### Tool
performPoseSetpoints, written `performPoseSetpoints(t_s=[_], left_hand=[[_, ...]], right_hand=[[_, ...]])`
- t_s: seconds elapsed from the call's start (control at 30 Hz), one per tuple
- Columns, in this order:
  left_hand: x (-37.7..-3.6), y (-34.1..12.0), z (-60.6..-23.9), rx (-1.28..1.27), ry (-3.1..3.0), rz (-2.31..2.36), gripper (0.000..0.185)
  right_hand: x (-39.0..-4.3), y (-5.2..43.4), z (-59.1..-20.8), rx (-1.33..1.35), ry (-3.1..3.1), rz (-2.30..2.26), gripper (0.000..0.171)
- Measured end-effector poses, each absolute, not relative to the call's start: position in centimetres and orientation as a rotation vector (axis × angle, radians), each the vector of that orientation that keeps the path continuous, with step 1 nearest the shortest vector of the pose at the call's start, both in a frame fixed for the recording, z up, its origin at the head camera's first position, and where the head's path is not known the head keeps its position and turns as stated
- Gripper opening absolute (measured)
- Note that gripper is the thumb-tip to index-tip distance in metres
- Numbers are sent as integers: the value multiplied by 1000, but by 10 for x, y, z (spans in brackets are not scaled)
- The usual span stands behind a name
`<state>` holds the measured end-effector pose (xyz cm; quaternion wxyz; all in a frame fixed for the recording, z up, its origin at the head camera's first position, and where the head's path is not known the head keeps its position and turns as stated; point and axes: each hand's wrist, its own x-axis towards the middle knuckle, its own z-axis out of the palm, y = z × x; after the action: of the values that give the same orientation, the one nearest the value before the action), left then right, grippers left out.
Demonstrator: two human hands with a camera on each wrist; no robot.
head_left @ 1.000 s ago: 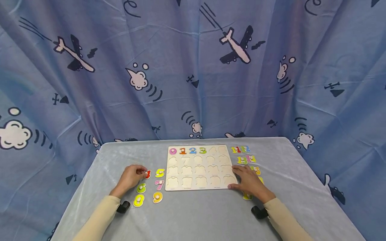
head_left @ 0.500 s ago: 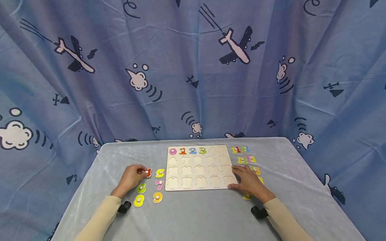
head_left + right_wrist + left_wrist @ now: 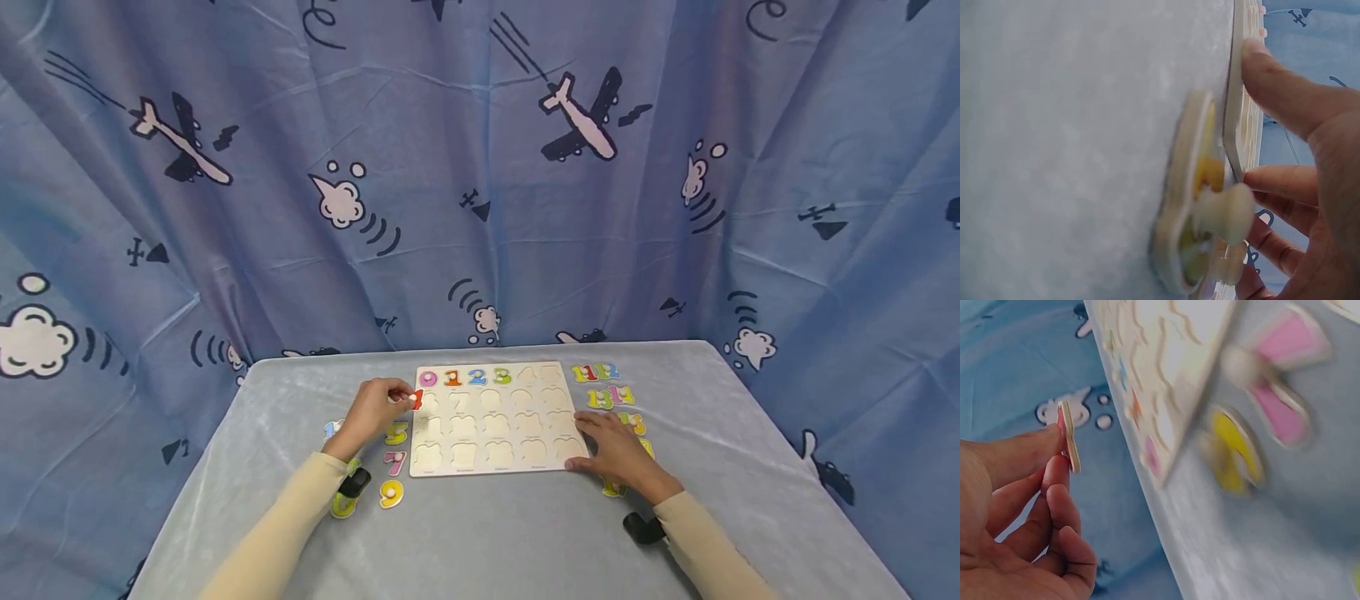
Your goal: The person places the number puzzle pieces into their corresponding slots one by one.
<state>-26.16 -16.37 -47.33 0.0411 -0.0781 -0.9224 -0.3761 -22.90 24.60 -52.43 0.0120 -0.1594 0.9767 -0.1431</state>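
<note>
My left hand pinches a red number puzzle piece, which looks like a 4, between thumb and fingertips. It is over the upper left edge of the wooden number puzzle board. In the left wrist view the red piece is seen edge-on, its face mostly hidden. Pieces 0, 1, 2 and 3 sit in the top row. My right hand rests at the board's lower right corner, thumb on the front edge and fingers along the right side.
Left of the board lie a yellow 5, a pink 7 and an orange 9. A yellow piece and a blue one are partly covered by the left arm. Two-digit pieces lie on the right, some under the right hand.
My left hand has carried the red piece up and to the right, from beside the 5 to the board's left edge. The right hand stays in place.
</note>
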Motion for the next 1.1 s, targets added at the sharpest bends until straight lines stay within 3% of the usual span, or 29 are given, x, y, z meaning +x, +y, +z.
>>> performPoseSetpoints(t_s=[0.37, 1.1], left_hand=[[-299, -98, -473, -366, -2741, -1246, 7], [-349, 8, -499, -320, -2803, -1353, 8]], right_hand=[[-231, 250, -526, -485, 3044, -434, 85], [-225, 246, -526, -491, 3045, -467, 85]])
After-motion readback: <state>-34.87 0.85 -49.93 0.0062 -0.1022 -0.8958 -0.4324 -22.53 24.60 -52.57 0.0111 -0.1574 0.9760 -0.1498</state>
